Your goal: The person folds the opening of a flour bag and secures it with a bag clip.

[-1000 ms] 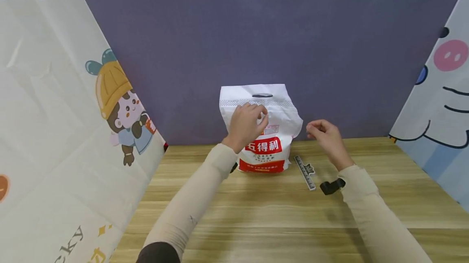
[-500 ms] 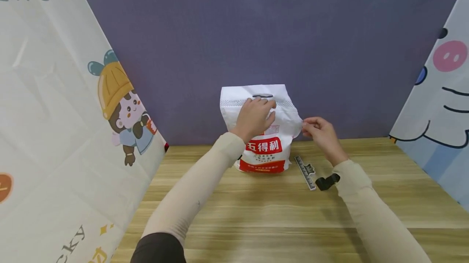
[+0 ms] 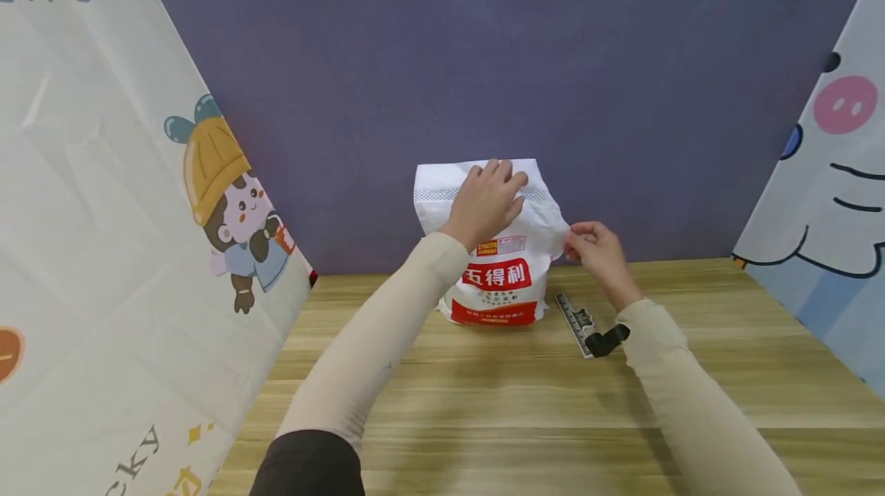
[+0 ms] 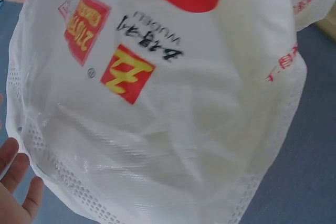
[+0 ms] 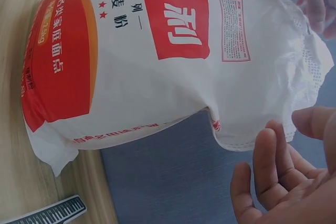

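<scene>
On the desk (image 3: 539, 419), head view: white bag (image 3: 508, 258), far centre; your left hand (image 3: 484, 204) before its top, your right hand (image 3: 601, 258) at its right edge. Left wrist: fingers (image 4: 17, 169) loosely apart. Right wrist: pinch undeterminable. Apparently taking hold; next calls for closing your grip.

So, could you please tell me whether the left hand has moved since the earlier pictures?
Yes: in the head view, the left hand has moved up and slightly to the right, judged against the white bag.
</scene>
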The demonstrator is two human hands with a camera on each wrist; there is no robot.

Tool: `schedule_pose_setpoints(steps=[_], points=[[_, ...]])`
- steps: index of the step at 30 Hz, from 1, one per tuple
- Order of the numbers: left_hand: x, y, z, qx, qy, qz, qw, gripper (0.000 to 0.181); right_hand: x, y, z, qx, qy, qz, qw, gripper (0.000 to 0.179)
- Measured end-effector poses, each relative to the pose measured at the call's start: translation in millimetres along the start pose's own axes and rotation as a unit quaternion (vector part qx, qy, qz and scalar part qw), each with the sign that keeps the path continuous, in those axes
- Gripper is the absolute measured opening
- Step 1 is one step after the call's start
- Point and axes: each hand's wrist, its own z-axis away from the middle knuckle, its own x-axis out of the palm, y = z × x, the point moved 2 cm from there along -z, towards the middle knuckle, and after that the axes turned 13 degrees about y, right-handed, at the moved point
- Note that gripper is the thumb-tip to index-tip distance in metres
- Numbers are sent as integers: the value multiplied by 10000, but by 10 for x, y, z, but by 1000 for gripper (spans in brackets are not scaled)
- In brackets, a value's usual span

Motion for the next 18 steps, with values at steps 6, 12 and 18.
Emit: schedule_pose_setpoints(steps=[6,12,18], points=[[28,-44,-88,-123,80,-104,9998,33,42,47,-28,-9,-95,-31,9999,42],[63,-82,-140,-524,-270,-217,9980,48,53,80,-38,107,-310,9,9995,45],[101,-161,-143,-961,-518,-208,9938,55,110,109,-71,298,-533,-174,9980,35]])
